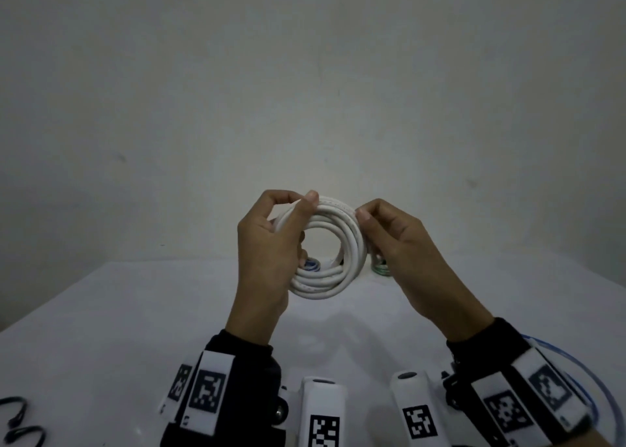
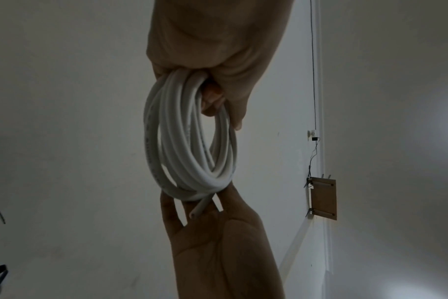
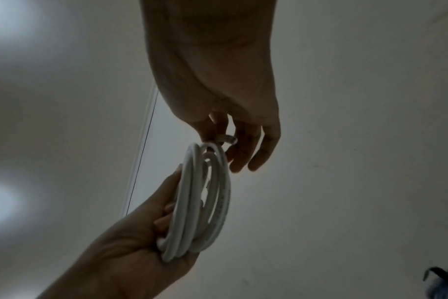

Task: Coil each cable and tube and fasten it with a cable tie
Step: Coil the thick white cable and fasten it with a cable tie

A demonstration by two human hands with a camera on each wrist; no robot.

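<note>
A white cable (image 1: 327, 282) wound into a coil of several loops is held upright in the air above the white table (image 1: 135, 311). My left hand (image 1: 305, 203) grips the coil's left side, thumb over the top and fingers through the ring. My right hand (image 1: 364, 219) pinches the coil's upper right edge. In the left wrist view the left hand (image 2: 212, 101) clasps the loops (image 2: 192, 157) and a cut cable end (image 2: 198, 209) pokes out by the right hand's fingers (image 2: 171, 210). In the right wrist view the right hand (image 3: 223, 141) pinches the coil (image 3: 200, 202) at its top. No cable tie shows on it.
Behind the coil, on the table by the wall, lie a bluish coil (image 1: 312, 264) and a greenish coil (image 1: 381, 268). Black looped cable (image 1: 20, 423) lies at the near left. A blue tube (image 1: 582, 365) arcs at the near right.
</note>
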